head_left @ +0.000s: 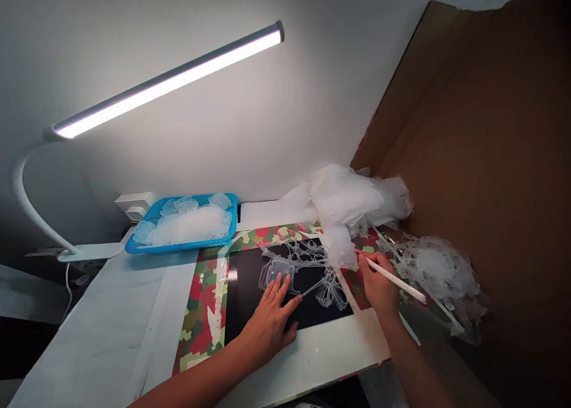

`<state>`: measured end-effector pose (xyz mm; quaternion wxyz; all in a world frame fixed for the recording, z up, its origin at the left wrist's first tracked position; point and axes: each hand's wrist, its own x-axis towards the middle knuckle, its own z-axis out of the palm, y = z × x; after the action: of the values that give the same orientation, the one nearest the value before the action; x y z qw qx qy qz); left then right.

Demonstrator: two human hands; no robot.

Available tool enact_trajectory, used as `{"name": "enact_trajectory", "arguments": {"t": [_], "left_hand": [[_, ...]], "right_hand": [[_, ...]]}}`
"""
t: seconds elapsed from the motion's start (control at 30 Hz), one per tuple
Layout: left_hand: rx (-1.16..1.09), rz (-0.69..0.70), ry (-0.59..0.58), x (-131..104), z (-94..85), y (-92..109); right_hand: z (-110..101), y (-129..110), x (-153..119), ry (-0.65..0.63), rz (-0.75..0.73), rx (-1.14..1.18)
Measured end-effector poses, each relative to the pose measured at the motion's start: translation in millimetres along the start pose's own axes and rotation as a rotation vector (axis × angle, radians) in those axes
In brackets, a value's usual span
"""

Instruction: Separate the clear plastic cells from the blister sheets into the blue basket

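My left hand (270, 322) lies with its fingers spread, the fingertips on a clear, frosted plastic piece (279, 271). That piece rests on a black mat (245, 289), among looping, cut-out strips of clear film (332, 292). My right hand (379, 283) is closed round a slim, pen-like tool with a white handle (404, 284). The tool's thin tip points left, close to the lower edge of a heap of translucent white sheets (345, 194). Whether the tip touches the sheets I cannot tell.
A blue basket (232, 217) of translucent pieces stands at the back left. Tangled clear offcuts (446, 271) lie on the right, beside a tall cardboard wall (482, 128). A lit tube lamp (173, 81) on a bent neck hangs over the table (102, 319). Camouflage-patterned sheeting (200, 307) surrounds the mat.
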<state>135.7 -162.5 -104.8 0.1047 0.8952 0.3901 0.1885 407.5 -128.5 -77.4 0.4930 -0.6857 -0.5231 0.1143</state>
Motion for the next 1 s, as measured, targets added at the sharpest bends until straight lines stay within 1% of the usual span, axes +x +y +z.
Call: {"name": "enact_trajectory", "arguments": {"t": [0.03,0.1,0.13,0.2,0.23,0.3,0.37,0.43,0.5,0.57,0.6,0.7,0.8,0.93,1.0], "left_hand": [[-0.034,-0.007,-0.001,2.2,-3.8,-0.9],[-0.161,-0.053,0.012,12.6,-13.9,-4.6],[-0.256,-0.099,0.026,21.2,-19.3,-7.5],[-0.511,-0.249,0.031,44.0,-28.0,-14.9],[-0.663,-0.341,0.004,56.7,-30.4,-19.3],[-0.941,-0.497,-0.110,80.5,-30.3,-27.9],[-1.058,-0.545,-0.179,96.6,-25.7,-34.2],[-1.054,-0.518,-0.180,102.7,-19.9,-36.3],[-1.029,-0.464,-0.136,100.9,-15.1,-34.4],[-1.006,-0.404,-0.052,95.3,-12.0,-30.0],[-0.987,-0.371,-0.004,92.4,-11.0,-27.4],[-0.901,-0.289,0.090,86.2,-9.7,-19.8],[-0.805,-0.258,0.119,84.5,-8.8,-14.7],[-0.697,-0.275,0.138,82.1,-6.9,-10.2],[-0.654,-0.285,0.152,77.6,-7.0,-6.1]], "right_hand": [[-1.5,-0.9,-0.9,-0.022,0.011,0.042],[0.7,-8.7,-10.6,-0.150,-0.010,0.144],[3.3,-15.5,-18.0,-0.228,-0.034,0.188],[8.6,-32.1,-32.8,-0.375,-0.095,0.238],[10.6,-40.4,-38.6,-0.443,-0.129,0.240],[13.4,-53.6,-44.1,-0.569,-0.201,0.232],[15.9,-59.2,-40.4,-0.664,-0.206,0.262],[19.1,-56.8,-29.8,-0.675,-0.104,0.349],[22.1,-49.3,-16.3,-0.632,0.032,0.441],[24.1,-40.9,-4.1,-0.623,0.112,0.496],[24.8,-37.6,0.5,-0.648,0.130,0.508],[27.0,-33.8,7.0,-0.764,0.136,0.506],[29.6,-38.2,5.5,-0.814,0.108,0.440],[32.5,-44.8,1.4,-0.808,0.062,0.355],[34.9,-43.7,1.6,-0.728,0.026,0.270]]}}
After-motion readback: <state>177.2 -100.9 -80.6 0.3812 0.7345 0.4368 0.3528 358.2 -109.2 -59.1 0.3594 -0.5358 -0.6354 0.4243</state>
